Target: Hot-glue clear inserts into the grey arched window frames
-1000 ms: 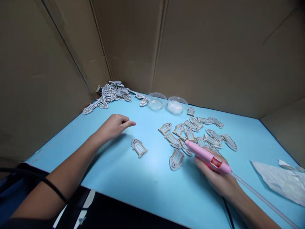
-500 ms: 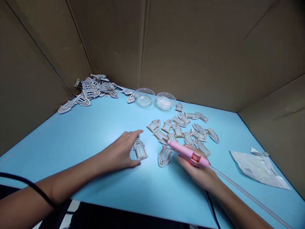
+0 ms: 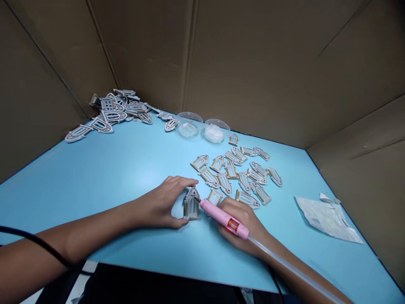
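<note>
My left hand (image 3: pixel 164 204) has its thumb and fingertips on the two ends of a small arched window piece (image 3: pixel 192 207), white and grey with gold sides, near the front of the table. In my right hand (image 3: pixel 243 221) is a pink hot glue gun (image 3: pixel 223 217), its metal nozzle pointing left at the upper part of that piece. Whether the tip touches it I cannot tell. From the gun's back runs a long translucent glue stick (image 3: pixel 284 264). Another window piece (image 3: pixel 215 196) lies partly hidden behind my right hand.
Several similar window pieces (image 3: pixel 224 184) lie spread beyond my right hand, and a heap of arched frames (image 3: pixel 115 116) sits at the back left. Two clear plastic bowls (image 3: pixel 189 126) stand at the back, one with white contents (image 3: pixel 214 133). A plastic bag (image 3: pixel 327 217) lies right. Cardboard walls (image 3: pixel 247 63) surround the table.
The glue gun has moved left and down, its nozzle now at the window piece by my left hand. My left hand has closed on that piece and shifted slightly right with it.
</note>
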The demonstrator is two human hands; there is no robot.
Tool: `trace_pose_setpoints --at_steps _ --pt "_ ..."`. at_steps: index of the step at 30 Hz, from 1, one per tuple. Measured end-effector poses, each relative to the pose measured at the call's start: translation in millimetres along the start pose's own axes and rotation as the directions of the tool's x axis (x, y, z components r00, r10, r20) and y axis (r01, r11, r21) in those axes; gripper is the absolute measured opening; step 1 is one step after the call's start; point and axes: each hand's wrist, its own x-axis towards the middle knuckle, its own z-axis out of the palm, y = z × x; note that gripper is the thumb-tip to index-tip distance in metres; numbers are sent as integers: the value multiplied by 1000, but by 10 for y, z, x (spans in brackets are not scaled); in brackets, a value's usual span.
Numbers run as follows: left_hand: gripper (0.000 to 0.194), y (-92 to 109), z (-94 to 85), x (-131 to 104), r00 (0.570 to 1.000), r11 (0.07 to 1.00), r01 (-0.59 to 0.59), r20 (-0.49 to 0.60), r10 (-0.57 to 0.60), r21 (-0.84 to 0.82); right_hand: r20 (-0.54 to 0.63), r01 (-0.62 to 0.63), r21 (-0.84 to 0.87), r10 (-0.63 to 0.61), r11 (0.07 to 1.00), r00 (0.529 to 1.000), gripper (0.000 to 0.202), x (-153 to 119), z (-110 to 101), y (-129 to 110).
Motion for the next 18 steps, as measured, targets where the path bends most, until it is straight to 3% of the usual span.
trace_pose_setpoints --at_steps 4,18 --pt "83 23 -14 -8 996 996 -85 -14 85 14 -5 48 -48 -48 998 999 24 20 -4 -24" --pt "75 30 -8 2 991 992 -126 -54 126 -2 -11 83 -218 -88 972 996 28 19 -34 -84"
